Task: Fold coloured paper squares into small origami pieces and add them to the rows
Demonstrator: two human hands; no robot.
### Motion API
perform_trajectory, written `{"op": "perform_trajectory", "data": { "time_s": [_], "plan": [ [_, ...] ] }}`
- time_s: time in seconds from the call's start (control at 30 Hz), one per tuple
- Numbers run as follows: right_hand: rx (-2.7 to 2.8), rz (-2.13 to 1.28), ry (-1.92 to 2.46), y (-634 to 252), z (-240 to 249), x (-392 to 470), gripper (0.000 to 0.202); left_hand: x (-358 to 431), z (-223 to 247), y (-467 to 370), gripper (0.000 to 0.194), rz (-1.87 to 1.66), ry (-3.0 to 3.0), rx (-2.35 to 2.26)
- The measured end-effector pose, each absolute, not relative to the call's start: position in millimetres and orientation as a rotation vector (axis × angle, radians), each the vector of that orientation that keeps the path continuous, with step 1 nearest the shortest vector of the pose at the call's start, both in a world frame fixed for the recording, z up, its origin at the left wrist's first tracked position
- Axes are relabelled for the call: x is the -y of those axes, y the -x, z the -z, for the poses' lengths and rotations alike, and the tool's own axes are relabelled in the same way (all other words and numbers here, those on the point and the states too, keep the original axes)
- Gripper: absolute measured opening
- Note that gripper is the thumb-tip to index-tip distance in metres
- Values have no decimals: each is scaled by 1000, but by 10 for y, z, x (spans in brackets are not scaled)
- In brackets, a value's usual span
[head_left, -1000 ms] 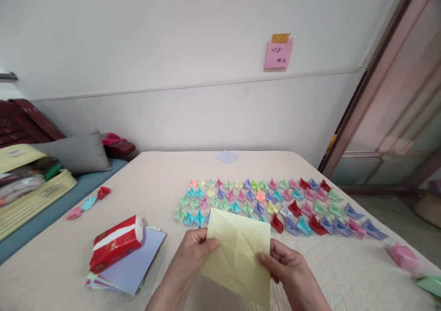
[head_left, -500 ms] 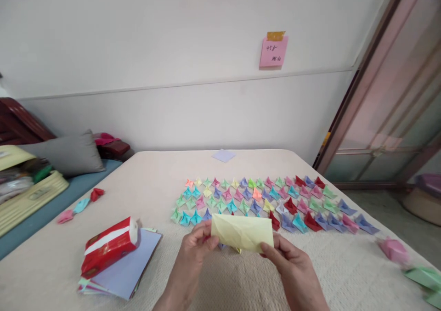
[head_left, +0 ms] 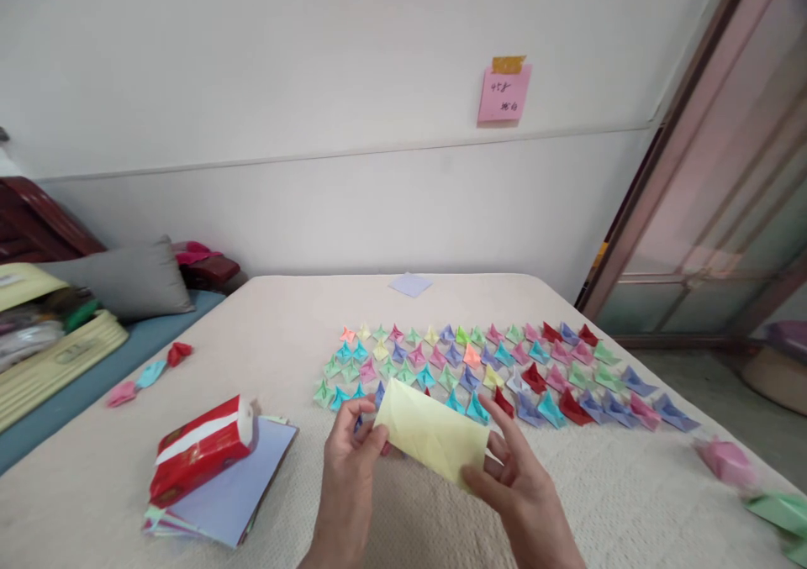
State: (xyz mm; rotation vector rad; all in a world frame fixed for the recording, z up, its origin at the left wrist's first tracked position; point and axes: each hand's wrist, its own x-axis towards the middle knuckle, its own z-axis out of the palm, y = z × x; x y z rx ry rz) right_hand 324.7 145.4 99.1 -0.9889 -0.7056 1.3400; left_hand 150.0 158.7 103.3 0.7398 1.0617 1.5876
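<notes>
A folded yellow paper (head_left: 434, 431) is held between both hands above the light cloth, tilted down toward the right. My left hand (head_left: 353, 447) pinches its left end between thumb and fingers. At the lower right corner, my right hand (head_left: 508, 468) grips it with the thumb in front, its index finger raised away from the sheet. Behind the paper stand several rows of small folded paper boats, among them a dark red one (head_left: 575, 407) and an orange one (head_left: 472, 355). The paper hides part of the front row.
A red tissue pack (head_left: 202, 451) lies on a stack of coloured sheets (head_left: 245, 485) at the left. A lilac sheet (head_left: 410, 284) rests near the wall. Pink (head_left: 726, 461) and green folded papers (head_left: 782, 512) sit at the right edge.
The yellow paper has gone from nearly level to tilted, its left end up and its right end down. My right index finger has lifted away from it.
</notes>
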Motion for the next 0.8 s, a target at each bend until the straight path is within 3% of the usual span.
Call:
{"op": "perform_trajectory", "data": {
  "time_s": [0.13,0.2,0.5,0.73,0.8],
  "plan": [
    [787,-1242,1020,-3215,-846,-1436,35,-1524,-986,-1610,11,-1467,-701,-887],
    [852,-1223,1066,-3224,-815,-1424,26,-1498,-944,-1675,13,-1399,-693,-841],
    [1080,-1460,910,-3408,-1013,-1414,49,-1506,-988,-1580,14,-1324,-774,-935],
    [1449,-1102,1052,-3441,-1068,-1408,10,-1489,-990,-1540,15,-1199,-886,-964],
    [1462,-1079,1083,-3438,-1063,-1402,8,-1486,-988,-1546,15,-1195,-955,-998]
  ]
}}
